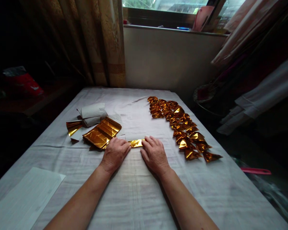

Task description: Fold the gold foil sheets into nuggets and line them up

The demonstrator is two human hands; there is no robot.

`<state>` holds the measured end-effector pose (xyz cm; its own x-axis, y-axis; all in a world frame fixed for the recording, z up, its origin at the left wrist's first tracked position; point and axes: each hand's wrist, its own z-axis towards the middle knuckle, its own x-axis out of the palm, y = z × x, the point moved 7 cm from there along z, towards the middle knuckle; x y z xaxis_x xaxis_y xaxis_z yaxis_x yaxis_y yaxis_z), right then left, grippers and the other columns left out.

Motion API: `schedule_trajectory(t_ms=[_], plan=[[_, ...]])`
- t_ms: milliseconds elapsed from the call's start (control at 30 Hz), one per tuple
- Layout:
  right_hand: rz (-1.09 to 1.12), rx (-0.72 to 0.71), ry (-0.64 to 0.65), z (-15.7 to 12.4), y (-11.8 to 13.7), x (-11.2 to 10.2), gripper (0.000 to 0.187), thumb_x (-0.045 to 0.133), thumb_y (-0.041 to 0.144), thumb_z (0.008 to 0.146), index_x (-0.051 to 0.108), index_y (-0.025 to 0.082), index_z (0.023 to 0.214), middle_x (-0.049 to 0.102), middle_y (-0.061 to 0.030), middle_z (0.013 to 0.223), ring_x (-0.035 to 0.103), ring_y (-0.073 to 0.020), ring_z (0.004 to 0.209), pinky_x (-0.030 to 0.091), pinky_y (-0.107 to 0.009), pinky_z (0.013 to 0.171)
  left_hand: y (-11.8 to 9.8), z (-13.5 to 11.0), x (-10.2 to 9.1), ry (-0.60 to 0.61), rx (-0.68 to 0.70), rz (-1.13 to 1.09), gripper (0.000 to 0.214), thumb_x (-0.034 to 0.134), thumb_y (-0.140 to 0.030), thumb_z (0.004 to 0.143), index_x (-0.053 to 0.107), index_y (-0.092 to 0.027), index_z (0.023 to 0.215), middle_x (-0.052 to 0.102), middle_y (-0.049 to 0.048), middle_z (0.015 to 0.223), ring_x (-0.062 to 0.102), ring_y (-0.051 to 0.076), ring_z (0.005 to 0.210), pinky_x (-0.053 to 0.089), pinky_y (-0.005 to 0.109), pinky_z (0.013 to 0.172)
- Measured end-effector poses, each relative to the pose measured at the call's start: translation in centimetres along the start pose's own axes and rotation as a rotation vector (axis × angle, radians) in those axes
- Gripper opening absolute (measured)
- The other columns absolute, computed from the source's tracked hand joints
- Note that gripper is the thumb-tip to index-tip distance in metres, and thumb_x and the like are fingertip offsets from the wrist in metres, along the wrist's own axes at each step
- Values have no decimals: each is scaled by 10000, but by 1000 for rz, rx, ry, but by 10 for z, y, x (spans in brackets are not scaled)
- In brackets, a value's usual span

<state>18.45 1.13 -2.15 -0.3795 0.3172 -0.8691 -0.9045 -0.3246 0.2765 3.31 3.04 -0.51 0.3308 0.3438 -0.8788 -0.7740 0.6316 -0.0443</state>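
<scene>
A narrow folded strip of gold foil paper (136,143) lies flat on the cloth between my hands. My left hand (115,152) grips its left end, thumb and fingers pressed together, while my right hand (155,152) pinches the right end with bent fingers. Parts of the strip are hidden under both hands. Just left of my left hand rests a stack of creased gold foil sheets (102,132). Several folded gold foil pieces (180,124), pointed at the ends, stand in rows to the right of my right hand.
White cloth covers the table (139,191). A crumpled white paper bundle (92,111) and a fanned foil piece (74,127) lie at the back left. A pale sheet (28,198) lies front left. Curtain (108,41), wall and window stand behind; clothes (268,92) hang at right.
</scene>
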Motion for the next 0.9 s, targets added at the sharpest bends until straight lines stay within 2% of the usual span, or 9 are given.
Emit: schedule_trajectory(t_ms=[100,200,300,433,567,767,900], plan=[[-11,-77,-48,1,13,-6,269,609,249,892,684,229,1150,648,-82,1289,517,-305,1205,360,-472,1034,-6,2,-2,-26,23,35,255,507,-281,977,653,-203,782,674,25,771,572,201,767,425,379,819],[39,-106,-35,1,21,-6,185,628,248,890,719,248,1052,708,-58,1094,590,-245,1012,451,-378,888,-17,3,-2,-32,46,57,296,500,-278,972,624,-198,716,640,34,717,556,205,744,413,374,777],[96,-101,-19,-1,18,-3,114,629,229,895,741,254,897,711,-42,930,606,-191,856,484,-299,779,-27,0,-3,-12,61,-8,278,537,-312,953,622,-196,715,641,36,723,562,208,756,412,374,771],[202,-119,-56,-9,8,-5,149,609,207,912,745,255,877,723,-40,948,637,-175,872,511,-273,788,-25,-8,-4,39,38,-202,169,617,-342,913,669,-205,828,687,29,830,589,206,841,419,369,817],[247,-126,-65,-15,6,-10,156,595,190,914,743,234,893,731,-57,968,654,-186,890,530,-290,808,-13,-15,-4,63,-19,-326,160,580,-339,945,709,-251,915,713,13,917,607,191,889,413,364,853],[268,-120,-18,-14,15,-11,143,626,184,880,709,207,994,721,-65,1037,642,-206,956,507,-328,859,-12,-16,0,67,-30,-323,175,561,-326,954,699,-236,896,711,16,914,602,196,891,415,370,857],[208,-87,-21,-10,18,-8,78,631,229,893,707,237,911,724,-43,991,625,-207,915,467,-347,818,-12,-14,2,79,-56,-309,186,531,-312,964,668,-219,877,700,24,916,590,205,894,425,374,855]])
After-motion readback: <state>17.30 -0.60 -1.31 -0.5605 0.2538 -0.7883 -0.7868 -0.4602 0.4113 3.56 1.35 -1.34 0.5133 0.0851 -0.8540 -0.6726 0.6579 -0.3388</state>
